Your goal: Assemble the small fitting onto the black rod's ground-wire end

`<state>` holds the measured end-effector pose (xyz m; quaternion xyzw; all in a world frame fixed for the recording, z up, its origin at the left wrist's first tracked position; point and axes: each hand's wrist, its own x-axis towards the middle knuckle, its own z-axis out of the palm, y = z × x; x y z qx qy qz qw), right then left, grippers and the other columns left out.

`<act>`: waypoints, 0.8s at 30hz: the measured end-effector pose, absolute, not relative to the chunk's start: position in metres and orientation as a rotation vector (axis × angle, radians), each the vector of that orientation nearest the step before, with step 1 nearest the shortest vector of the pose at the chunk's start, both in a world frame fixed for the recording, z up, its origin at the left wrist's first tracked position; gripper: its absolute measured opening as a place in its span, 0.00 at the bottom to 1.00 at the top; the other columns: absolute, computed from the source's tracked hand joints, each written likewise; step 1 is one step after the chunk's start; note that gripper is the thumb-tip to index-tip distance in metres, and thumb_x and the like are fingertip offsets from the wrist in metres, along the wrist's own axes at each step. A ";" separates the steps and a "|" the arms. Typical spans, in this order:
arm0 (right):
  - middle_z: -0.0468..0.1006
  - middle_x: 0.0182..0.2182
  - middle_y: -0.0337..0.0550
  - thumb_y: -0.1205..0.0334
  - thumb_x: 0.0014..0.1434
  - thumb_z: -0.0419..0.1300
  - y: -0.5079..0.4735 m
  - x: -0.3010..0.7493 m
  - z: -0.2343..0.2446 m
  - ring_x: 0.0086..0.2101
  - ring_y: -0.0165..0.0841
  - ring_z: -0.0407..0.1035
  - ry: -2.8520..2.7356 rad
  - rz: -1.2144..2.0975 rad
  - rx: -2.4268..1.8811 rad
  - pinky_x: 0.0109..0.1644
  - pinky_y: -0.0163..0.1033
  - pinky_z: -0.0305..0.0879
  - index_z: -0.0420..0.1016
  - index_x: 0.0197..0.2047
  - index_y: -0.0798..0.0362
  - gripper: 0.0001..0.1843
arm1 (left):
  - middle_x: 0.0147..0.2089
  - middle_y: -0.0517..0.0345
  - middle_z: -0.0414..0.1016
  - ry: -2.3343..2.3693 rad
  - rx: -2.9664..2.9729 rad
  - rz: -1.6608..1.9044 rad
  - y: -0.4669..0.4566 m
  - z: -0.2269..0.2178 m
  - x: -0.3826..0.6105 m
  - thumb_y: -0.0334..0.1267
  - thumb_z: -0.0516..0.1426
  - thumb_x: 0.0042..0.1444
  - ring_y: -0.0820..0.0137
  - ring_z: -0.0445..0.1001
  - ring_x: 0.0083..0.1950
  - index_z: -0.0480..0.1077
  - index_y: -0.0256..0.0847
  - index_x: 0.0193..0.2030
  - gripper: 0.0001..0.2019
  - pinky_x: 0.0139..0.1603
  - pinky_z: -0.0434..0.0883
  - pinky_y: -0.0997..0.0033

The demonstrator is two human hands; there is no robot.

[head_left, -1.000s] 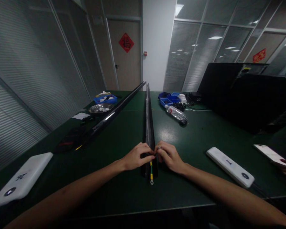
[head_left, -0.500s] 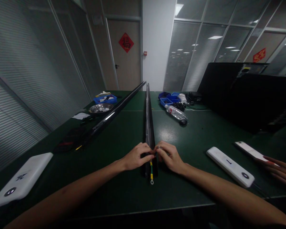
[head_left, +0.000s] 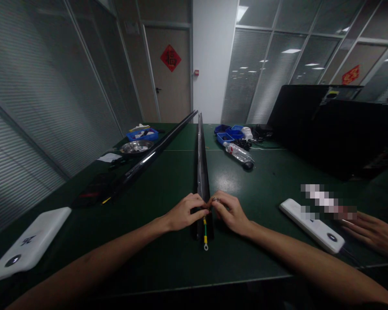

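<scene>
A long black channel-shaped rail (head_left: pixel 203 172) lies lengthwise on the green table, running away from me. Over its near end, my left hand (head_left: pixel 188 212) and my right hand (head_left: pixel 229 211) meet, fingers bent and pinched together. Whatever sits between the fingertips is hidden; I cannot make it out. Just below them, a short green wire (head_left: pixel 205 229) with yellow sleeves comes out along the rail, ending in a metal ring terminal (head_left: pixel 206 247) past the rail's end. A ring shows on a finger of my right hand.
Left lie a second black rail (head_left: pixel 148 157), a metal bowl (head_left: pixel 136 147), a blue tray (head_left: pixel 142 135) and a white power bank (head_left: pixel 29 243). Right are a plastic bottle (head_left: pixel 239 153), blue bins (head_left: pixel 228 134), another white power bank (head_left: pixel 312 226) and another person's hand (head_left: pixel 371 232).
Both my hands stay at the same place on the rail. At the right, the other person's hand has moved left with the pale flat object, now blurred out.
</scene>
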<state>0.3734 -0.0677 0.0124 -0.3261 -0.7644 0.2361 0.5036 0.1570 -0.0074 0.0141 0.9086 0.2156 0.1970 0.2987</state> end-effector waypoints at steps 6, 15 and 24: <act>0.73 0.32 0.43 0.56 0.74 0.52 -0.066 0.375 0.008 0.32 0.33 0.69 -1.857 0.577 -0.804 0.39 0.38 0.67 0.76 0.40 0.54 0.16 | 0.46 0.53 0.74 0.557 2.403 0.522 -0.007 0.014 0.158 0.42 0.55 0.70 0.64 0.71 0.51 0.76 0.41 0.46 0.10 0.56 0.65 0.61; 0.71 0.34 0.42 0.55 0.74 0.51 -0.064 0.376 0.004 0.24 0.28 0.65 -1.843 0.699 -0.790 0.31 0.35 0.64 0.75 0.39 0.54 0.16 | 0.47 0.54 0.74 0.574 2.397 0.519 -0.008 0.016 0.157 0.44 0.56 0.69 0.64 0.71 0.51 0.76 0.41 0.47 0.11 0.56 0.66 0.62; 0.74 0.33 0.43 0.57 0.73 0.52 -0.066 0.375 0.009 0.32 0.33 0.69 -1.852 0.596 -0.812 0.40 0.38 0.67 0.76 0.41 0.54 0.15 | 0.46 0.54 0.74 0.557 2.397 0.517 -0.008 0.017 0.158 0.43 0.54 0.70 0.64 0.71 0.50 0.76 0.41 0.46 0.11 0.55 0.66 0.63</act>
